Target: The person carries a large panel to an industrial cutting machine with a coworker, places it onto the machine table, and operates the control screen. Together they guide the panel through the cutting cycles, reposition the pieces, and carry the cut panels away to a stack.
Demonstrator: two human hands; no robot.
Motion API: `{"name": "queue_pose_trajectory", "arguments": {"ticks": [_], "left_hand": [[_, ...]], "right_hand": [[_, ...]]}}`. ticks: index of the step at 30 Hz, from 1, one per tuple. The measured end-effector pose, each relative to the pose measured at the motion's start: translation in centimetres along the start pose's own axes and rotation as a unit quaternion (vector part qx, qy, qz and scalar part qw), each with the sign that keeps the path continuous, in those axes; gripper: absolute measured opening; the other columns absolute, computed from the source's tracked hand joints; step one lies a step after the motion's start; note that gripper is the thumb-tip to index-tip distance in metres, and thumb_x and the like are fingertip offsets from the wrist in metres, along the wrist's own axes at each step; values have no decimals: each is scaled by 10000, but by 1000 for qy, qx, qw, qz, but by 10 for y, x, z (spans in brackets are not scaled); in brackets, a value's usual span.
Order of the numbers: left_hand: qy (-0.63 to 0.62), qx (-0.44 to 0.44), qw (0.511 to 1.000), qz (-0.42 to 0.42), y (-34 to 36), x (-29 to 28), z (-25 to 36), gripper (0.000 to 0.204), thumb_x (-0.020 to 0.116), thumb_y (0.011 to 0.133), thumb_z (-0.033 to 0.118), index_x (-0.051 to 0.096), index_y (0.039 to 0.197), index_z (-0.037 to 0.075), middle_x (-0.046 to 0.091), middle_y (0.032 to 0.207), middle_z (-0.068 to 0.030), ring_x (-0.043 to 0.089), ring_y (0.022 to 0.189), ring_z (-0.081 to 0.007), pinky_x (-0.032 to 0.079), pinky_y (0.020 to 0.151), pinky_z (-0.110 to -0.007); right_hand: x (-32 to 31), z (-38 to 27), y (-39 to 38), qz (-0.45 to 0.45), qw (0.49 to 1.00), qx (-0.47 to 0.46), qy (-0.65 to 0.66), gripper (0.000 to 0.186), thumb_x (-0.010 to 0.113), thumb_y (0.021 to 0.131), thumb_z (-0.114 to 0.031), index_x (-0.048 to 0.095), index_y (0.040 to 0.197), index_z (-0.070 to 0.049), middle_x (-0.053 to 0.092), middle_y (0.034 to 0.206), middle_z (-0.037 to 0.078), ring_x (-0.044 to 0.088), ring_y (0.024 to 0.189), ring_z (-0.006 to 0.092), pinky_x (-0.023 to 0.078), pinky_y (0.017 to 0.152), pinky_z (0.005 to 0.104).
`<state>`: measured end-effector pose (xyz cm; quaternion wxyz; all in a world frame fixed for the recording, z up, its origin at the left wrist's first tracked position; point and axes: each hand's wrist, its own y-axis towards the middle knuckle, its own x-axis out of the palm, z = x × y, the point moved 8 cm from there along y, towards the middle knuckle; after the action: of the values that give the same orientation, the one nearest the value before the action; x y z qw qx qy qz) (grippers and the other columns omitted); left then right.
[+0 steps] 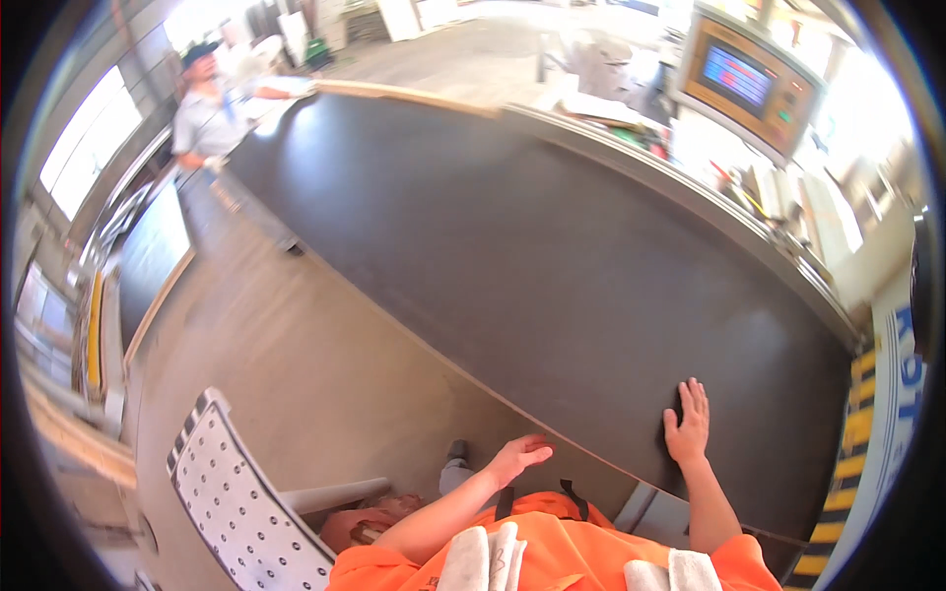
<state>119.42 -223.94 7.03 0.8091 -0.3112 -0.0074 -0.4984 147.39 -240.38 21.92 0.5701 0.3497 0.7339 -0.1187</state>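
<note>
A large dark brown board (512,266) with a thin pale edge stretches from close to my body to the far left. My right hand (688,428) lies flat on its near right part, palm down, with the fingers stretched out. Just off the near edge of the board is my left hand (520,459), its fingers loosely bent and its thumb apart. I see nothing in it; whether its fingertips touch the edge I cannot tell. At the board's far left end stands a co-worker (212,113) in a light shirt and dark cap, gloved hands near its edges.
A metal fence (680,177) runs along the board's far side. Behind it hangs a control panel (744,84) with a lit screen. Yellow-black stripes (838,473) mark the machine at right. A perforated metal plate (246,502) stands lower left; another dark panel (153,256) lies beyond.
</note>
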Motion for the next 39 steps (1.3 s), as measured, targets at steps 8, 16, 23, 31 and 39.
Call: {"name": "queue_pose_trajectory", "arguments": {"ticks": [8,16,23,31,39], "left_hand": [[-377,20,925,45,21,172,-30,361,631,951,235,572,1250,41,638,1234,-102,591,1159,-259,444,1039,-456],[-389,84,874,277,4,124,-19,284,725,863,200,645,1067,19,694,1034,-93,654,951,-237,531,832,-399],[-341,176,813,438,-39,-11,35,374,694,884,229,633,1140,-37,665,1151,-145,613,1077,-292,473,976,-424],[-459,125,828,297,-56,93,23,516,539,976,339,479,1381,25,507,1432,-131,447,1331,-324,329,1144,-496],[-514,52,846,130,-61,205,-78,262,623,946,206,612,1166,64,672,1161,-54,615,1088,-203,462,957,-378]], "right_hand": [[-114,235,-144,62,983,164,-48,549,594,873,-173,488,1386,-12,393,1509,203,329,1416,386,244,1178,469],[-180,428,-270,106,935,299,-160,518,542,957,-236,459,1417,-12,394,1499,231,349,1397,399,262,1168,470],[-220,524,-342,60,834,485,-254,726,599,923,-509,477,1394,30,426,1460,284,416,1354,407,333,1127,458],[-151,504,-312,113,896,429,30,365,798,767,-191,608,847,111,605,757,71,562,747,176,478,707,322],[-69,293,-173,-4,905,341,255,460,794,731,-95,574,1085,101,623,980,114,605,873,172,510,783,318]]}}
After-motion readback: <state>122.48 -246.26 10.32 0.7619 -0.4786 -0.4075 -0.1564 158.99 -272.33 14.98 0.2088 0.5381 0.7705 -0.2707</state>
